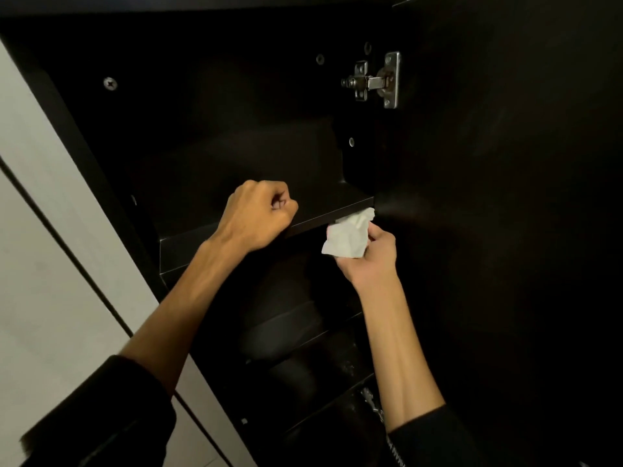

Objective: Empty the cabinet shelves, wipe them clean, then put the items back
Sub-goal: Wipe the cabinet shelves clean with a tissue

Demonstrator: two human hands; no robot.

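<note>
A dark cabinet stands open in front of me, its upper shelf (269, 170) bare. My left hand (259, 215) is curled into a fist and rests on that shelf's front edge (188, 246), holding nothing that I can see. My right hand (369, 256) grips a crumpled white tissue (347, 237) just under the right end of the shelf edge, by the open door. Below, the lower shelves (303, 338) are very dark; vague dark shapes sit there and I cannot tell what they are.
The open cabinet door (505, 197) fills the right side, hung on a metal hinge (374, 80). A white wall panel (43, 264) runs down the left. A second metal hinge (372, 404) glints low near my right forearm.
</note>
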